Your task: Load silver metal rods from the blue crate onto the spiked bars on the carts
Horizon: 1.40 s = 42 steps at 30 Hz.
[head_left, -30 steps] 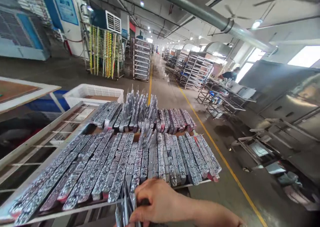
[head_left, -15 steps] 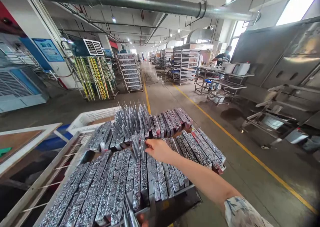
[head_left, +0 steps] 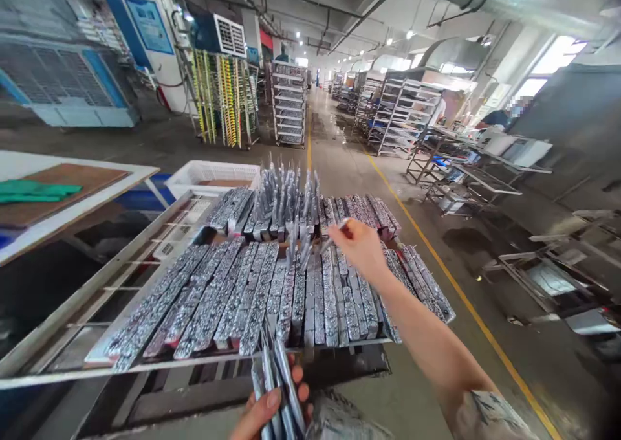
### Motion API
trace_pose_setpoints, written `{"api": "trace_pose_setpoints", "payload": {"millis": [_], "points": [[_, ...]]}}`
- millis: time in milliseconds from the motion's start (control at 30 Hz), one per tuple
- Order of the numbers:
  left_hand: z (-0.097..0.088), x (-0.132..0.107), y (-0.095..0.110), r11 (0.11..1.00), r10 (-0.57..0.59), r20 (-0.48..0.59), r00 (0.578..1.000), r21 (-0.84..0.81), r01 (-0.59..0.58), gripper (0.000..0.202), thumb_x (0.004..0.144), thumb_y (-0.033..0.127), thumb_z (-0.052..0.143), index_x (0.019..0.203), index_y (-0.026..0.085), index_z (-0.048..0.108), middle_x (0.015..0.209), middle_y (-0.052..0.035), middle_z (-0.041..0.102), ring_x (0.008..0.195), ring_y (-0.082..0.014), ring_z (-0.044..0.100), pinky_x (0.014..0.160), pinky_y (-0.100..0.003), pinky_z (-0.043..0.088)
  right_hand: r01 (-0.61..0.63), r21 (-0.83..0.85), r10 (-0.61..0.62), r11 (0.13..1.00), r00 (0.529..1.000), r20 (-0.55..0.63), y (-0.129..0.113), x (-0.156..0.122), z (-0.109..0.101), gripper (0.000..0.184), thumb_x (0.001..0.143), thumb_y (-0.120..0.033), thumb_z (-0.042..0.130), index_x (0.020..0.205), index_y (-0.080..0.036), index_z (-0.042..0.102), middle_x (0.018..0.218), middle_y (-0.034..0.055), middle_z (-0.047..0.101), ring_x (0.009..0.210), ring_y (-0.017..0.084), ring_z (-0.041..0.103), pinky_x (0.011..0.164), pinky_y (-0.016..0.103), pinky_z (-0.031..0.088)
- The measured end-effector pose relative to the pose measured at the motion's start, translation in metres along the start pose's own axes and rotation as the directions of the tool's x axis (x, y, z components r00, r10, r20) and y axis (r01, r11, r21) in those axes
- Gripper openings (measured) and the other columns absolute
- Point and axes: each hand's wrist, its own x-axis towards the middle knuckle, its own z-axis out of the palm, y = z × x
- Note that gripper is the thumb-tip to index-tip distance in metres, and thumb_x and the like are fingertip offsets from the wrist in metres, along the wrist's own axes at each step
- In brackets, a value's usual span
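At the bottom centre, my left hand point(head_left: 261, 415) is closed around a bundle of slender silver-grey pieces point(head_left: 279, 388) with thin wire tips pointing up. My right hand point(head_left: 358, 247) reaches over the rack with its fingers pinched on one slender grey piece point(head_left: 331, 238), partly blurred. Below and around it lie long rows of speckled grey blocks point(head_left: 233, 297), side by side. A few wire-tipped pieces point(head_left: 297, 249) stand up from the near row, just left of my right hand. A denser cluster of upright pieces point(head_left: 284, 197) stands on the far row.
The blocks sit on a metal-framed rack point(head_left: 72, 378). Behind it is a white plastic basket point(head_left: 213, 176). To the left, a table point(head_left: 121, 168) bears green gloves point(head_left: 39, 191). Wheeled shelf racks point(head_left: 290, 103) line the aisle; a person point(head_left: 495, 118) is at the right.
My right hand has moved right, away from the standing pieces in the near row, with a slender piece in its fingers. The view has turned left and down, showing more of my left hand.
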Motion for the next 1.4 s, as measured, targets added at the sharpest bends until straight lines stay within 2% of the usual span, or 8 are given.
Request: {"api": "trace_pose_setpoints", "payload": {"millis": [67, 167, 233, 333, 500, 767, 1033, 1400], "points": [[0.003, -0.001, -0.001, 0.999, 0.013, 0.016, 1.000, -0.031, -0.013, 0.052, 0.058, 0.015, 0.071, 0.108, 0.023, 0.057, 0.090, -0.0049, 0.070, 0.080, -0.0250, 0.064, 0.079, -0.043, 0.048, 0.019, 0.104, -0.034, 0.994, 0.988, 0.149, -0.008, -0.023, -0.012, 0.025, 0.078, -0.040, 0.050, 0.073, -0.018, 0.059, 0.065, -0.0009, 0.059, 0.060, 0.011, 0.052, 0.058, 0.022, 0.038], [0.006, -0.003, -0.003, 0.999, 0.013, -0.006, 1.000, -0.034, -0.013, 0.056, 0.058, 0.020, 0.073, 0.111, 0.020, 0.056, 0.087, -0.0064, 0.071, 0.081, -0.0256, 0.065, 0.082, -0.041, 0.047, 0.019, 0.256, -0.153, 0.966, 0.843, 0.516, -0.020, -0.065, -0.007, 0.015, 0.074, -0.035, 0.056, 0.074, -0.021, 0.062, 0.075, -0.0017, 0.062, 0.071, 0.013, 0.056, 0.067, 0.024, 0.042], [0.008, -0.003, -0.006, 1.000, 0.001, -0.038, 0.999, -0.002, -0.001, 0.056, 0.057, 0.026, 0.074, 0.110, 0.017, 0.057, 0.085, -0.0087, 0.071, 0.083, -0.0280, 0.064, 0.082, -0.042, 0.046, 0.056, 0.290, -0.226, 0.955, 0.773, 0.592, -0.026, -0.088, 0.008, 0.011, 0.070, -0.032, 0.062, 0.072, -0.021, 0.062, 0.085, -0.0010, 0.063, 0.081, 0.014, 0.056, 0.074, 0.025, 0.042], [0.009, -0.002, -0.007, 0.999, 0.016, -0.039, 0.999, 0.049, -0.015, 0.049, 0.051, 0.031, 0.077, 0.095, 0.013, 0.064, 0.079, -0.0101, 0.071, 0.080, -0.0306, 0.064, 0.080, -0.043, 0.046, 0.154, 0.241, -0.271, 0.958, 0.761, 0.590, -0.033, -0.106, 0.032, 0.015, 0.066, -0.031, 0.067, 0.062, -0.019, 0.060, 0.085, 0.0004, 0.062, 0.085, 0.016, 0.054, 0.078, 0.027, 0.040], [0.008, 0.001, -0.002, 0.991, 0.005, 0.034, 0.999, 0.134, -0.009, 0.036, 0.049, 0.029, 0.078, 0.079, 0.012, 0.067, 0.070, -0.0103, 0.070, 0.071, -0.0294, 0.065, 0.078, -0.045, 0.047, 0.153, 0.229, -0.257, 0.961, 0.797, 0.547, -0.035, -0.107, 0.030, 0.016, 0.071, -0.030, 0.064, 0.084, -0.020, 0.063, 0.086, 0.0002, 0.063, 0.086, 0.014, 0.055, 0.078, 0.026, 0.041], [0.006, 0.003, 0.000, 1.000, 0.015, 0.025, 1.000, -0.026, -0.014, 0.062, 0.051, 0.013, 0.075, 0.110, 0.020, 0.057, 0.085, -0.0086, 0.068, 0.074, -0.0265, 0.063, 0.073, -0.049, 0.048, -0.054, 0.165, 0.008, 0.985, 0.963, 0.270, 0.010, -0.038, 0.030, 0.025, 0.077, -0.026, 0.050, 0.098, -0.019, 0.060, 0.088, 0.0018, 0.065, 0.075, 0.014, 0.059, 0.070, 0.025, 0.044], [0.003, 0.003, 0.003, 0.998, 0.042, 0.036, 0.998, -0.057, -0.040, 0.074, 0.050, 0.012, 0.076, 0.118, 0.020, 0.050, 0.083, -0.0069, 0.068, 0.073, -0.0258, 0.062, 0.072, -0.050, 0.048, 0.117, 0.026, -0.120, 0.993, 0.953, 0.278, 0.000, -0.009, 0.058, 0.017, 0.079, -0.026, 0.048, 0.085, -0.020, 0.062, 0.066, -0.0034, 0.060, 0.060, 0.011, 0.052, 0.058, 0.020, 0.036], [0.001, -0.004, 0.004, 0.995, 0.016, 0.091, 0.996, -0.101, -0.007, 0.039, 0.053, 0.012, 0.075, 0.090, 0.018, 0.066, 0.084, -0.0073, 0.070, 0.076, -0.0257, 0.064, 0.073, -0.047, 0.050, 0.080, -0.048, -0.073, 0.996, 0.989, 0.128, 0.000, -0.012, 0.063, 0.021, 0.080, -0.031, 0.045, 0.074, -0.018, 0.060, 0.063, -0.0022, 0.057, 0.057, 0.012, 0.049, 0.055, 0.020, 0.033]]}}
